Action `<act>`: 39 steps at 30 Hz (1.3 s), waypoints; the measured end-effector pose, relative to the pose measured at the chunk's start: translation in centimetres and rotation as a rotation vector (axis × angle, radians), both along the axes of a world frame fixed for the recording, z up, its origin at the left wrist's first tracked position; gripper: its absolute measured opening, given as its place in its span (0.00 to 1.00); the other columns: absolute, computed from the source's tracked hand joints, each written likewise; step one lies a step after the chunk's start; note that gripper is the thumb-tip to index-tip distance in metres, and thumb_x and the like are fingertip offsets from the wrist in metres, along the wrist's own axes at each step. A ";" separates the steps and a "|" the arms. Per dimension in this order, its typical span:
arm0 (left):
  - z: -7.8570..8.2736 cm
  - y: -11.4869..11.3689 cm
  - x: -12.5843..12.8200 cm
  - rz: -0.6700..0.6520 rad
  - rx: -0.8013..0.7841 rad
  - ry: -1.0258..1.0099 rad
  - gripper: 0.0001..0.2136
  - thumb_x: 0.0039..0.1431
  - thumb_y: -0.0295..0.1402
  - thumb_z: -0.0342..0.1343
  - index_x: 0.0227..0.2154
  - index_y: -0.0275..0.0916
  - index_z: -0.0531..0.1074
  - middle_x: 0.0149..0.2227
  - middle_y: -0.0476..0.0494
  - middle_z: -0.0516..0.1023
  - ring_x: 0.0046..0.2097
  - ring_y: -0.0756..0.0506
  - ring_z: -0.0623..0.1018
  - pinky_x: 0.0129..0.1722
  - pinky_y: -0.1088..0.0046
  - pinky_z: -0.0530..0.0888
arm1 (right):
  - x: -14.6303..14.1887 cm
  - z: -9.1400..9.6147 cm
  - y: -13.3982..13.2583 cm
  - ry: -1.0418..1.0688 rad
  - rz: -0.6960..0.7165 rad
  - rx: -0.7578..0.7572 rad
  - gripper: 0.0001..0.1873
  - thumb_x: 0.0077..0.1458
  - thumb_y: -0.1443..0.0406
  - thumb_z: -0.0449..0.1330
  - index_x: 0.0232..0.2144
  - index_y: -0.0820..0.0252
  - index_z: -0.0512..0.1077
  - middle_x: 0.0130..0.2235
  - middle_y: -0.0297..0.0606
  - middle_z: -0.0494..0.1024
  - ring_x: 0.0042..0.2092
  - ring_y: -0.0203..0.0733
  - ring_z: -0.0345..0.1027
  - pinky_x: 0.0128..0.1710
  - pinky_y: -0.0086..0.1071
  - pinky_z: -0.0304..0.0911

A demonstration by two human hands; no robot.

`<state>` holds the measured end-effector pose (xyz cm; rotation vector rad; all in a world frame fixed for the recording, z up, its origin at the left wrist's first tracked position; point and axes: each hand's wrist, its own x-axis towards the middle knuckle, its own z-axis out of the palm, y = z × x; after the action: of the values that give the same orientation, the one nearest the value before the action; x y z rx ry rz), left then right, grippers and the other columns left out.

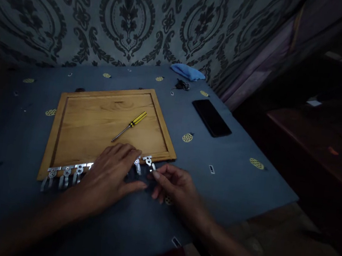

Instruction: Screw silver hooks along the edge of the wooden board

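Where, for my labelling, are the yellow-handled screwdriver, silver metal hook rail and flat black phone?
Yellow-handled screwdriver [137, 119], head view: handle.
Silver metal hook rail [52, 172], head view: left hook.
Flat black phone [212, 117], head view: screen.

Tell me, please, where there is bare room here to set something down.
The board is bare left of the screwdriver. The blue cover is free between phone and right hand, and left of the board. Crowded: the board's near edge, where the hooks, left hand and right hand meet.

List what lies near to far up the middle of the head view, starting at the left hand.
left hand → yellow-handled screwdriver → small dark bundle → blue cloth. The phone is left out because its depth overlaps the screwdriver's.
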<state>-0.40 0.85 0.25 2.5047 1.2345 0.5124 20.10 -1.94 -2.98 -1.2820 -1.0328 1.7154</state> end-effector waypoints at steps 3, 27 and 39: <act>-0.1 0.3 0.8 -0.018 -0.047 0.018 0.21 0.58 0.47 0.63 0.49 0.41 0.69 0.47 0.43 0.76 0.50 0.39 0.75 0.48 0.59 0.72 | 0.0 -0.3 0.2 0.006 0.022 -0.015 0.18 0.51 0.51 0.67 0.28 0.58 0.69 0.18 0.29 0.75 0.18 0.30 0.65 0.18 0.25 0.59; 1.0 0.6 2.6 0.070 -0.147 0.260 0.15 0.60 0.42 0.63 0.43 0.37 0.72 0.45 0.42 0.76 0.50 0.36 0.73 0.49 0.56 0.69 | 0.1 0.5 1.6 -0.069 0.156 0.099 0.12 0.54 0.58 0.63 0.24 0.59 0.71 0.21 0.25 0.62 0.22 0.29 0.49 0.21 0.26 0.47; 0.8 0.6 2.9 0.097 -0.099 0.273 0.14 0.58 0.40 0.63 0.43 0.38 0.73 0.44 0.42 0.76 0.49 0.36 0.74 0.48 0.54 0.71 | 1.9 0.1 0.7 -0.714 0.180 1.031 0.14 0.64 0.71 0.54 0.50 0.60 0.73 0.48 0.46 0.79 0.49 0.44 0.77 0.48 0.38 0.76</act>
<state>2.46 1.49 1.05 2.5005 1.4460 0.1273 21.96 -1.19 -2.87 -1.0695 -2.1073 0.5439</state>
